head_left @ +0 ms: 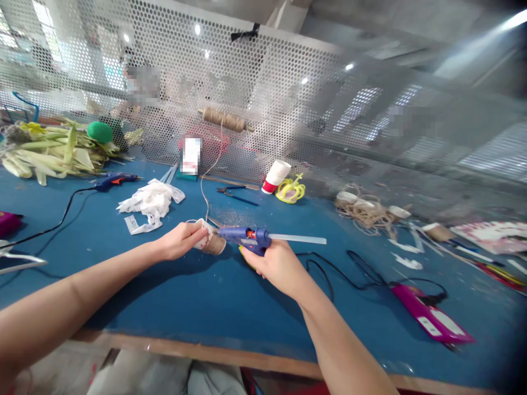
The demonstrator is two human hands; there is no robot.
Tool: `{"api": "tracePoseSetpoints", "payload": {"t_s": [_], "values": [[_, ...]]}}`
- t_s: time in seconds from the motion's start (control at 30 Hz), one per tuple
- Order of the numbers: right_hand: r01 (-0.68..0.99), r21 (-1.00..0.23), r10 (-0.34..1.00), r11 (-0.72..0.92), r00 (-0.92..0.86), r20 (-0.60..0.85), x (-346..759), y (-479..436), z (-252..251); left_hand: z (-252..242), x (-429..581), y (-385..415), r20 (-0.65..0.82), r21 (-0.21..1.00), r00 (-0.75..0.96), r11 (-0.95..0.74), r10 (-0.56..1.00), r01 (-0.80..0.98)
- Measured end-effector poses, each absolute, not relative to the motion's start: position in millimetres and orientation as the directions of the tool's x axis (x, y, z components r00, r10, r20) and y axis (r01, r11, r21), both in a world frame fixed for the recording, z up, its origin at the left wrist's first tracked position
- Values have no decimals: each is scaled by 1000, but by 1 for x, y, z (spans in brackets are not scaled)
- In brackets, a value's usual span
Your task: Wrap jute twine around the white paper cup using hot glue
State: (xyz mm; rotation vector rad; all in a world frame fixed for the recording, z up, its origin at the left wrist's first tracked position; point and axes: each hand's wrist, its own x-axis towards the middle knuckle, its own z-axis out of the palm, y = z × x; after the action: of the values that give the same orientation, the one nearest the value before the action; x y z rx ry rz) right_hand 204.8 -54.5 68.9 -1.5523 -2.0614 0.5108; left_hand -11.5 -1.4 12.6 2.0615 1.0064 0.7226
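Observation:
My left hand (pixel 183 240) is closed around the near end of a paper cup (pixel 214 244) lying on its side, partly wrapped in brown twine. My right hand (pixel 275 263) grips a blue hot glue gun (pixel 242 236). Its nozzle is at the wrapped side of the cup; whether it touches I cannot tell. A clear glue stick (pixel 298 238) juts from the gun's back end. Twine (pixel 203 189) runs up from the cup to a spool (pixel 224 119) on the perforated screen.
Behind my hands lie pliers (pixel 239 195), a red-and-white cup (pixel 275 176) and a yellow woven piece (pixel 290 190). Crumpled white plastic (pixel 150 200), a second glue gun (pixel 115 181) and corn husks (pixel 57 151) are leftward. A purple power strip (pixel 432 315) with black cord sits right, before tangled twine (pixel 364 214).

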Motion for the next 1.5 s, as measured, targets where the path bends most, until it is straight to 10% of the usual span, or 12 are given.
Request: {"api": "tracePoseSetpoints", "payload": {"t_s": [1.23,1.5], "values": [[384,-923,985,20,-165,-48,235,-12,71,16,-10,-3,237,703,569,-543,787,459],[704,-695,971,-146,237,36,252,68,37,17,-9,-6,229,668,588,-565,776,485]]}}
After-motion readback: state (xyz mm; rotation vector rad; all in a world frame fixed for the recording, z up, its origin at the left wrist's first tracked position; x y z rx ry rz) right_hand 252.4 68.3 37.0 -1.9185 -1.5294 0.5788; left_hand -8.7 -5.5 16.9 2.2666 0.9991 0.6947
